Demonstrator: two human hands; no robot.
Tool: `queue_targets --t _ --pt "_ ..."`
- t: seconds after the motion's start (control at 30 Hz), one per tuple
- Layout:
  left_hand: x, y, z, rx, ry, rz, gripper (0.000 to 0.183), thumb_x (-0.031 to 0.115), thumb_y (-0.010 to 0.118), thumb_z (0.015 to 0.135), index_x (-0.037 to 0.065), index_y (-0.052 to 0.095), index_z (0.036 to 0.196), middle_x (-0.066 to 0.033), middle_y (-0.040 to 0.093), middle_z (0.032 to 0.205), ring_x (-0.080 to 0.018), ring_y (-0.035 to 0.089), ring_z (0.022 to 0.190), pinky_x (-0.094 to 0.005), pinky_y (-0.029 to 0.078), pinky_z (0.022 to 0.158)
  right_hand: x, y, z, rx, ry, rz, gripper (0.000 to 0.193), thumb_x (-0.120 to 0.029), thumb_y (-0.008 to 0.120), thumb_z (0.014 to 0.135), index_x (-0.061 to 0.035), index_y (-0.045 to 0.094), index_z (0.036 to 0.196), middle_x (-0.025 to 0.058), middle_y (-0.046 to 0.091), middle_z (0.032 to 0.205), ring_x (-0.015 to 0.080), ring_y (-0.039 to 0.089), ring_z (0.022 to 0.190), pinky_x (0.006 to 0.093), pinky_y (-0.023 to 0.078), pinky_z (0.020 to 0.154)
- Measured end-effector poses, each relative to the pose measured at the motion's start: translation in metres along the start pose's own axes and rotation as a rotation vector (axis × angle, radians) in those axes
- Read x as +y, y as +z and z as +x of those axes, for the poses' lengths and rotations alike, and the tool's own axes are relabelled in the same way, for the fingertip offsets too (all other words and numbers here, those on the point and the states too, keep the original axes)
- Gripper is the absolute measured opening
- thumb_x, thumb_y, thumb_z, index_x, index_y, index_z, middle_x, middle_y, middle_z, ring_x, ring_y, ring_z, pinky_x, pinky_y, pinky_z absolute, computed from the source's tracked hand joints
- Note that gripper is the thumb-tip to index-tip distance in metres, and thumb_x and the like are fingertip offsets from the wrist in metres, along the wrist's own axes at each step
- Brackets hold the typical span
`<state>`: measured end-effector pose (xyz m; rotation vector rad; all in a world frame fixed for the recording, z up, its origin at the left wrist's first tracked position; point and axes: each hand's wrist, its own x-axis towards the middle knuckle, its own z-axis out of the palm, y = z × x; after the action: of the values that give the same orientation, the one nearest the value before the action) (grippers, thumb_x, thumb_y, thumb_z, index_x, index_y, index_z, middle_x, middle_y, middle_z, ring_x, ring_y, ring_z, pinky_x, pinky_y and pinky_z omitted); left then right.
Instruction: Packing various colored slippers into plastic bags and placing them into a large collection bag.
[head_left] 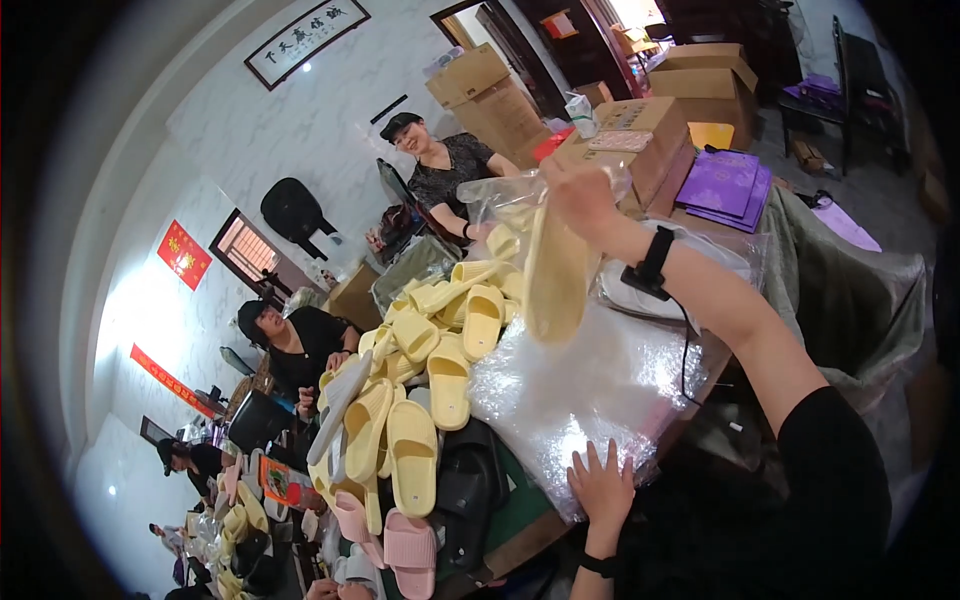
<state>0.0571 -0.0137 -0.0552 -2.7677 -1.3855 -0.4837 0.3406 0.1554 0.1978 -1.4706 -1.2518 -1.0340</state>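
Observation:
My right hand (pixel 582 205) is raised over the table, its fingers closed at the top of a pale yellow slipper (pixel 556 285) that hangs sole outward. Clear plastic (pixel 490 192) spreads around that hand, and the slipper looks hazy, as if inside a bag; I cannot tell for sure. Spread fingers of my left hand (pixel 602 490) lie on the near edge of a stack of clear plastic bags (pixel 520 395), holding nothing. Left of the stack is a heap of yellow slippers (pixel 412 455), with black slippers (pixel 466 490) and pink slippers (pixel 410 555) at its near side.
Across the table one person (pixel 445 170) faces me; another person (pixel 300 345) sits farther left. Cardboard boxes (pixel 640 130) and purple bags (pixel 722 185) stand at the far right. Wrapped white slippers (pixel 680 270) lie beside my right forearm. A grey-green cloth (pixel 840 290) drapes at the right.

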Motion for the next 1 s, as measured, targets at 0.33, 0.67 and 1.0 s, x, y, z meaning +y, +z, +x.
queue_targets --t 0.33,0.67,1.0 --pt "-0.001 0.008 -0.001 -0.016 0.031 0.000 0.050 0.043 0.052 0.089 0.016 0.053 0.131 -0.0216 0.043 0.137 -0.0457 0.033 0.128 -0.0585 0.022 0.105 0.092 0.009 -0.129 -0.976 -0.325 -0.345 0.017 -0.011 0.060 0.073 -0.0047 0.071 0.085 0.0113 0.068 0.079 0.0271 0.067 0.070 0.0385 0.052 0.061" --pt "-0.006 0.013 -0.004 0.018 0.014 0.020 0.049 0.042 0.054 0.088 0.017 0.054 0.130 -0.0204 0.044 0.137 -0.0442 0.034 0.128 -0.0579 0.024 0.104 0.059 0.082 -0.161 -0.822 -0.211 -0.294 0.012 -0.009 0.060 0.072 -0.0082 0.072 0.075 0.0105 0.068 0.075 0.0272 0.067 0.076 0.0376 0.053 0.063" --pt "-0.001 0.015 -0.003 0.005 -0.032 -0.040 0.049 0.038 0.056 0.088 0.017 0.052 0.132 -0.0178 0.041 0.139 -0.0418 0.033 0.130 -0.0554 0.025 0.105 0.096 0.067 -0.174 -0.951 -0.016 -0.474 0.034 -0.015 0.053 0.081 -0.0066 0.060 0.114 0.0139 0.060 0.118 0.0287 0.061 0.102 0.0461 0.046 0.087"
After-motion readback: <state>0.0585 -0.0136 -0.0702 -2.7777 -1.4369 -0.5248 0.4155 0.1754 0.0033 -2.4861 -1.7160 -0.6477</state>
